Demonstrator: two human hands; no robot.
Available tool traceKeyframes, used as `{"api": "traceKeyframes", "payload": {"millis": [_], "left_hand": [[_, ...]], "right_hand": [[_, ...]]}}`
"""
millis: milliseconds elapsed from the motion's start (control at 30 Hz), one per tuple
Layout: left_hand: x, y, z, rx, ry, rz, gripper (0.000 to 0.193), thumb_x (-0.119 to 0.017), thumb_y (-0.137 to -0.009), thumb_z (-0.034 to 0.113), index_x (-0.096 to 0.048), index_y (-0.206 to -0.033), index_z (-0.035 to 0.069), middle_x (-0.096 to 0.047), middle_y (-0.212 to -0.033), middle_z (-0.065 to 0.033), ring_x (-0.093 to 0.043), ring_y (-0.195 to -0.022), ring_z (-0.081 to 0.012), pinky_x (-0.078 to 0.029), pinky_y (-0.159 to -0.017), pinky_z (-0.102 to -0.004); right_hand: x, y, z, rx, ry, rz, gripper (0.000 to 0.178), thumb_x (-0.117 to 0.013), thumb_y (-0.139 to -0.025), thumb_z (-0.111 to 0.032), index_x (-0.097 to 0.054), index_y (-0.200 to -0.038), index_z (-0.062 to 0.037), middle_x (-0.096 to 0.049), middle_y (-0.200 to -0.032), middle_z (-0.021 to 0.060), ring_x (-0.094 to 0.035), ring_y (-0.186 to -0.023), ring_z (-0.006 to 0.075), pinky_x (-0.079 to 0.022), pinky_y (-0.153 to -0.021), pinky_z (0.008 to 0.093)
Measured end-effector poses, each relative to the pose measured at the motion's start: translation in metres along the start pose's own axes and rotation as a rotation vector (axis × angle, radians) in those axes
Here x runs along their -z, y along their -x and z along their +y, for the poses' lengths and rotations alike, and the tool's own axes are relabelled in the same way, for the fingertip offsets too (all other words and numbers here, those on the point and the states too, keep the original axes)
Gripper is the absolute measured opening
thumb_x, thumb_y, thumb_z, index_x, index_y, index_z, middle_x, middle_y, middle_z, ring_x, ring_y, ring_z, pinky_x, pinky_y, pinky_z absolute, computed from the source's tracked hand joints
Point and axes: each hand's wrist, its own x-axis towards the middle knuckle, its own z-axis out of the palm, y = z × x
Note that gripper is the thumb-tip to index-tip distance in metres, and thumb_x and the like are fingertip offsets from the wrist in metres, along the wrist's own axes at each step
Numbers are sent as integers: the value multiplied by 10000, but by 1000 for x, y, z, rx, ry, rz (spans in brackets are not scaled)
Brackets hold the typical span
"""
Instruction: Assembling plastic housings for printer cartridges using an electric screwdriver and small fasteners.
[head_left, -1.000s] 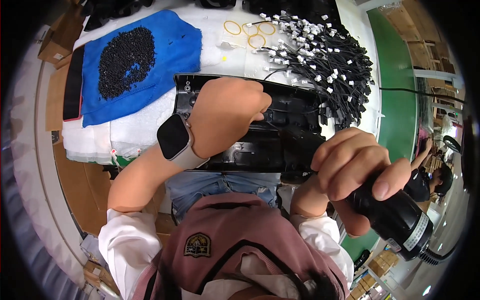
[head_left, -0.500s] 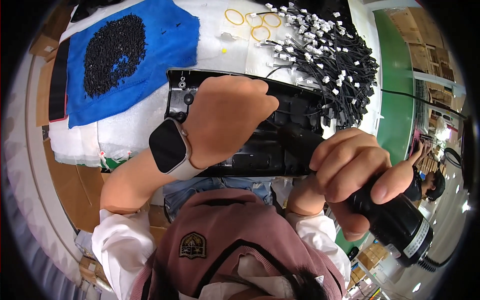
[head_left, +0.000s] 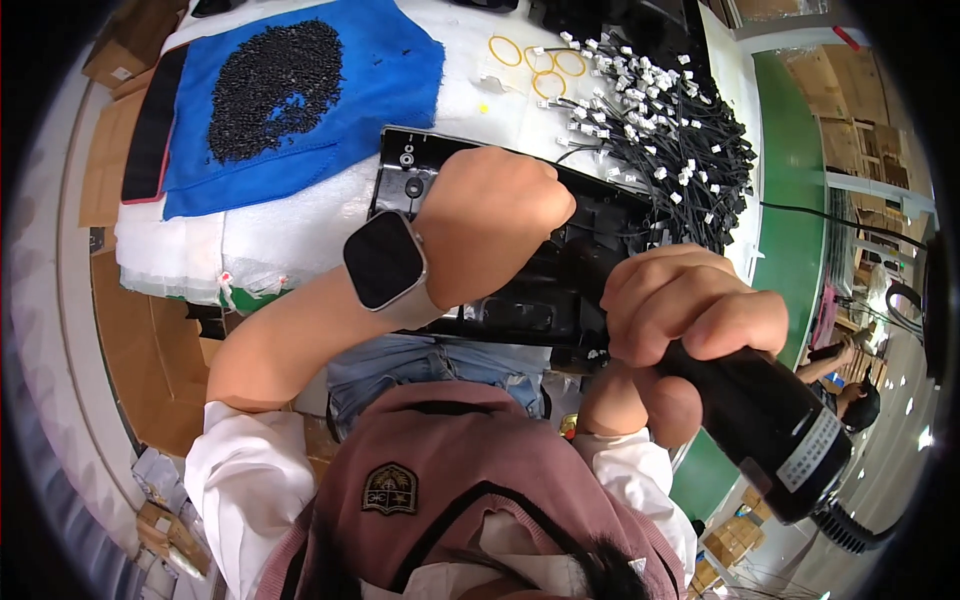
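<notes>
A black electric screwdriver is gripped in my right hand, its cord end toward the lower right. Its front end points at a long black plastic housing that lies open side up at the near edge of the table. My left hand, with a watch on the wrist, hangs over the middle of this housing. The fingers there are curled under, and what they hold, if anything, is hidden. I cannot tell whether the screwdriver's tip touches the housing, as my hands cover that spot.
On a blue cloth at the far left lies a heap of small black screws. A pile of black cables with white connectors stands at the back right. Several yellow rubber bands lie beside it. Another person is at the far right.
The table and its contents have shifted slightly right and up in the picture. Both hands stay over the housing, and the screwdriver's angle has changed a little in my right hand.
</notes>
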Motion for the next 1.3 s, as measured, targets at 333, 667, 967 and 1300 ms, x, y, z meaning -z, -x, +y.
{"api": "traceKeyframes", "payload": {"millis": [333, 667, 967, 1300], "left_hand": [[72, 24, -35, 231, -283, 589, 127, -651, -815, 114, -664, -910, 31, -640, -804, -119, -625, -713, -326, -505, -626, -374], [93, 65, -88, 619, -661, 430, 121, -686, -804, 155, -677, -877, 58, -616, -826, -97, -621, -719, -314, -491, -607, -380], [99, 69, -80, 478, -489, 522, 77, -662, -819, 93, -679, -837, 20, -624, -785, -120, -619, -675, -320, -494, -605, -374], [74, 59, -1, 420, 840, 341, 83, -649, -813, -35, -680, -889, -33, -642, -843, -54, -599, -669, -87, -481, -613, -200]], "right_hand": [[14, 17, -30, 195, -237, 222, 504, -769, -794, -362, -442, -1052, -78, -619, -704, 26, -580, -473, 124, -486, -425, 261], [7, 22, -36, 177, -152, 226, 497, -791, -783, -335, -443, -1021, -72, -583, -624, 23, -554, -424, 165, -483, -420, 297], [8, 15, -37, 133, -176, 182, 497, -795, -775, -294, -454, -1063, -74, -552, -614, 25, -540, -431, 174, -464, -428, 309], [-3, -18, -40, 333, -461, 355, 403, -749, -786, -283, -489, -1009, -72, -567, -580, -30, -536, -415, 71, -472, -487, 240]]}}
